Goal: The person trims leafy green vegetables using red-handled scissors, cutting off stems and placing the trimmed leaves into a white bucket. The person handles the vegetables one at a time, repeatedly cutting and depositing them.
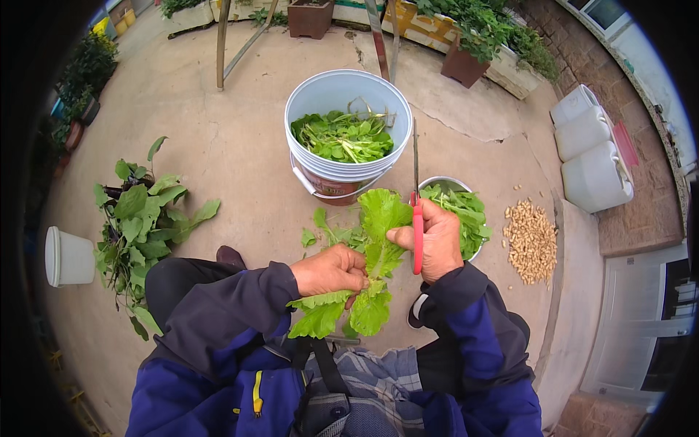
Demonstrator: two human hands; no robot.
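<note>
Between my two hands is a leafy green plant (pixel 384 218) with broad, crinkled light-green leaves. My left hand (pixel 334 271) grips it low, near the stems, and some leaves fan out below the fist. Scissors with red handles (pixel 418 240) sit in my right hand (pixel 440 236), their blades pointing away from me; the thumb of that hand rests against the upper leaf. Beyond my hands stands a white plastic bucket (pixel 348 93) partly filled with greens (pixel 343 135). Just past my right hand, a metal bowl (pixel 445 181) holds more cut leaves (pixel 469 221). Loose leaf scraps (pixel 308 237) lie on the concrete.
A heap of eggplant stalks (pixel 143 218) lies to the left, beside a small white tub (pixel 70 257). Peanuts in shells (pixel 528 240) are spread at the right. White plastic jugs (pixel 595 158) line the wall. Metal legs (pixel 221 49) and planters (pixel 310 19) stand ahead.
</note>
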